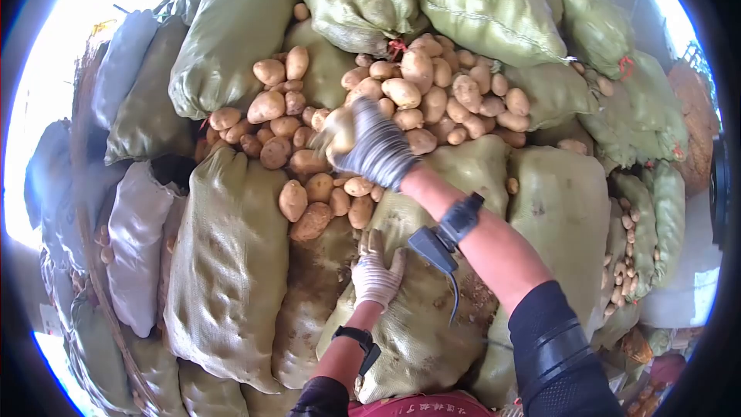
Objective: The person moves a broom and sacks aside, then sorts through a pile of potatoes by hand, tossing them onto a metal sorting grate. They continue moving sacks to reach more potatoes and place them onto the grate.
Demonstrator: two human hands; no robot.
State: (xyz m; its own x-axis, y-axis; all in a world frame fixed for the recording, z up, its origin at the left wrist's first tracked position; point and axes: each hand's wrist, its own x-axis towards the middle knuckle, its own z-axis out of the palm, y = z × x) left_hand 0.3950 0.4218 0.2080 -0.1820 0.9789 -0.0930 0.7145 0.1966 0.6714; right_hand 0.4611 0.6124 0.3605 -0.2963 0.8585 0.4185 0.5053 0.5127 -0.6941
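My left hand (377, 276), in a pale knitted glove, lies with its fingers spread on a green woven sack (413, 340). My right hand (372, 143), in a grey striped glove, reaches over the loose potatoes (417, 69), between the left and right parts of the heap. Motion smears its fingers and a pale yellowish shape at them, so I cannot make out whether a potato is in its grip. Just below that hand, several potatoes (312, 220) rest in the gap between sacks. Other potatoes (266, 106) lie further left against a full sack (231, 31).
Full sacks surround the heap, including a green sack (494, 11) at the back and a white sack (139, 247) at the left. At the right, small potatoes (625, 255) lie between sacks. A black device (434, 249) with a cable hangs by my right wrist.
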